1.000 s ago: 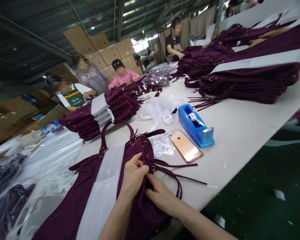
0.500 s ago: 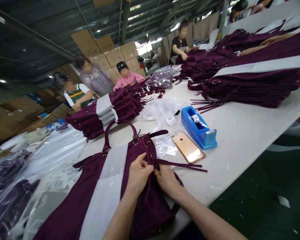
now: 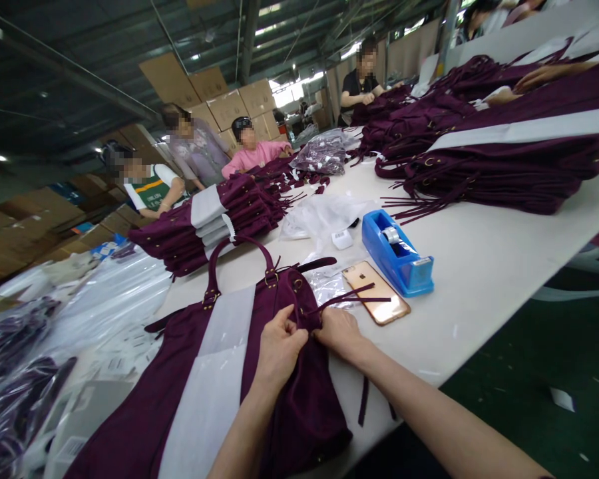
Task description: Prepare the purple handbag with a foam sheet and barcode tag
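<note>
A dark purple bag (image 3: 180, 352) lies across the near table edge, with a white wrap (image 3: 207, 372) round its middle and two handles at the top. My left hand (image 3: 281, 346) pinches the bag's side edge near a metal eyelet. Close to its right, my right hand (image 3: 338, 329) is closed at the same edge, its fingertips partly hidden, by the base of the thin purple cords (image 3: 352, 299). The cords reach over a gold phone (image 3: 374, 293). Two more strap ends hang below my right wrist.
A blue tape dispenser (image 3: 397, 253) stands behind the phone. Clear plastic (image 3: 322, 219) lies beyond it. Stacks of purple bags (image 3: 209, 223) are at the back left and right (image 3: 504, 173). Several people work around the table (image 3: 544, 239); another person's hands rest on the right-hand bags.
My right hand has moved slightly up and right. The cords now point up over the phone, and strap ends hang below my wrist. My left hand has barely moved.
</note>
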`<state>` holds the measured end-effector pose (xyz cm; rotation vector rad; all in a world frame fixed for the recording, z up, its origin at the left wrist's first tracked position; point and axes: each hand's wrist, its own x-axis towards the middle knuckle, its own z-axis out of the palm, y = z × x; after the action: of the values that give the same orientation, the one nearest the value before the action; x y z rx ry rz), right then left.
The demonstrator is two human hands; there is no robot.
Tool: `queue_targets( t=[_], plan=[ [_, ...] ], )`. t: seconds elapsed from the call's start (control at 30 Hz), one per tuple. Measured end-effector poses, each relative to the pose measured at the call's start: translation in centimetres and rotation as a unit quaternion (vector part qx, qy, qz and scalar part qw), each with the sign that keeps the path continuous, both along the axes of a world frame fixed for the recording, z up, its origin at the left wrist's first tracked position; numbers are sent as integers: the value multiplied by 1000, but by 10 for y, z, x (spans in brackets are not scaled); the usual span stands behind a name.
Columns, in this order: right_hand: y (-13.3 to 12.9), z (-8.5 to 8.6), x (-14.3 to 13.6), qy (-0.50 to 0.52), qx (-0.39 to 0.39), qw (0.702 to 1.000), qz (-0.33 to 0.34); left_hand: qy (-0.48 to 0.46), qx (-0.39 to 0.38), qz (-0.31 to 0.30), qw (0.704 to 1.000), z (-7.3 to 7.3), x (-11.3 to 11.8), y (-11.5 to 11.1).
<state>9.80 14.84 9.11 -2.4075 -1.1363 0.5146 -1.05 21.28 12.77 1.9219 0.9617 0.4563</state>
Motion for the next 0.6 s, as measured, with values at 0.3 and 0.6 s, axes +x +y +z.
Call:
queue_targets(
  t=[0.3, 0.6],
  plan=[
    [-43, -21, -31, -68, 205, 964, 155, 17, 12, -3, 1000, 2, 1, -1],
    [-56, -19, -38, 97, 262, 938, 206, 53, 41, -13, 998, -2, 6, -8]
  ],
)
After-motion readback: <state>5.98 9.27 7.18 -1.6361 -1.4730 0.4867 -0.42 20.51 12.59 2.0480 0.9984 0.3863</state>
